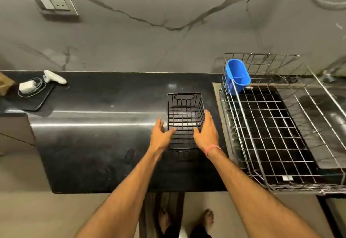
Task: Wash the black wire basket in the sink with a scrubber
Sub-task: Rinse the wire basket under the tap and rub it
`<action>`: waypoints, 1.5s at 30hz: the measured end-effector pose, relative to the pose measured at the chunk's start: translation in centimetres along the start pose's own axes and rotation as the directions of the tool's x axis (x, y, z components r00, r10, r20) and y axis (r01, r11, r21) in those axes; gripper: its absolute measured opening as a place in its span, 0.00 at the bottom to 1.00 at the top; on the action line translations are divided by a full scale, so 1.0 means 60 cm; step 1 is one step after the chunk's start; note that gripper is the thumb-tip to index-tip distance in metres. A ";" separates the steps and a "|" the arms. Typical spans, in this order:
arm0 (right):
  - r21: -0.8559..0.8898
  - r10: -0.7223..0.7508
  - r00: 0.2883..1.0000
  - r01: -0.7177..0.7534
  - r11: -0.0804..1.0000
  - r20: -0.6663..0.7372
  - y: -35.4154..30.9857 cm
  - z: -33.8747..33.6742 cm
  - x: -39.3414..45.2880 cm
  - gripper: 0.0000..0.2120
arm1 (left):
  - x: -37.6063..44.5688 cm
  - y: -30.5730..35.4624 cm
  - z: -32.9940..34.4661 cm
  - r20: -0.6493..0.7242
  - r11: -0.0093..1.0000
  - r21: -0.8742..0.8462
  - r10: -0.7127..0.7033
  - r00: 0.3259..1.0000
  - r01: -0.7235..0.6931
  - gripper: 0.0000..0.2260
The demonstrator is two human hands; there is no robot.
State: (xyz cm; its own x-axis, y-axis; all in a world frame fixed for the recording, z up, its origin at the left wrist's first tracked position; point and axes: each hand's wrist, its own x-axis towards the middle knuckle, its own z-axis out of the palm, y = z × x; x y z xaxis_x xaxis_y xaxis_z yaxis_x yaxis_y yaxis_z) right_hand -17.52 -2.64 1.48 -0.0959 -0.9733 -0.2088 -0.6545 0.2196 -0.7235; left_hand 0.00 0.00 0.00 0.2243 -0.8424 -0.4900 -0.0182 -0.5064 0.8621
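So, head view: both hands are at the near end of the black wire basket point(184, 119), which sits upright on the dark counter point(93, 134), not in the sink point(333, 118) yet. The left hand point(161, 137) has its fingers point(160, 123) loosely spread and fairly straight, thumb reaching across to the basket's near-left rim; looks like touching, not really wrapped round it. The right hand point(206, 132) lies along the basket's right wall, fingers straight and close together, thumb angled in over the near rim. Can't tell if either one has actually closed on the wire.

For room: the basket's right side is just beside a big silver dish rack point(271, 125) with a blue cup point(236, 76) hung in its far-left corner, so it's tight there. Left of the basket the counter is wide and bare, with a dark tray point(38, 100) holding a white charger point(27, 86) well apart at the far left. The counter's front edge is near the wrists.
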 end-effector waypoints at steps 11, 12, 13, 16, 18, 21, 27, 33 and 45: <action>0.316 0.255 0.962 -0.274 0.908 0.100 0.042 0.019 0.003 0.27 | -0.004 -0.003 -0.002 0.100 0.992 -0.083 0.101 0.990 -0.092 0.38; 0.343 0.251 0.962 -0.272 0.899 0.104 0.040 0.021 0.000 0.28 | -0.008 -0.001 -0.003 0.083 0.989 -0.099 0.115 0.990 -0.107 0.38; 0.368 0.245 0.963 -0.268 0.891 0.108 0.041 0.024 0.000 0.28 | -0.010 0.001 -0.004 0.070 0.986 -0.114 0.129 0.989 -0.120 0.39; 0.434 0.219 0.969 -0.246 0.867 0.112 0.028 0.018 -0.007 0.30 | -0.019 0.012 -0.015 0.060 0.982 -0.135 0.140 0.988 -0.131 0.38; 0.486 0.204 0.972 -0.233 0.842 0.113 0.017 0.009 -0.007 0.31 | -0.026 0.027 -0.017 0.055 0.979 -0.146 0.152 0.987 -0.143 0.37; 0.547 0.159 0.979 -0.203 0.812 0.127 -0.004 -0.013 -0.009 0.33 | -0.048 0.067 -0.017 0.032 0.971 -0.173 0.172 0.985 -0.164 0.37; 0.657 0.069 0.982 -0.169 0.735 0.176 -0.063 -0.080 -0.025 0.33 | -0.069 0.106 -0.036 0.014 0.939 -0.277 0.217 0.976 -0.205 0.43; 0.683 0.021 0.987 -0.124 0.719 0.157 -0.111 -0.164 -0.045 0.27 | -0.105 0.172 -0.009 0.005 0.914 -0.329 0.252 0.968 -0.236 0.41; 0.631 -0.120 0.992 0.070 0.773 0.037 -0.044 -0.376 -0.057 0.25 | -0.204 0.292 0.175 0.072 0.944 -0.178 0.295 0.953 -0.279 0.22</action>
State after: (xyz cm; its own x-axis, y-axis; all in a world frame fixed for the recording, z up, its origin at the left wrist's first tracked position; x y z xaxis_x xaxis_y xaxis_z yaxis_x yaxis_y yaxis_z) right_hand -32.39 -1.40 18.98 0.0115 -0.9895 -0.1442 -0.0390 0.1437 -0.9889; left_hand -13.28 -0.51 19.75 0.1387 -0.9653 -0.2214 0.0937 -0.2098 0.9732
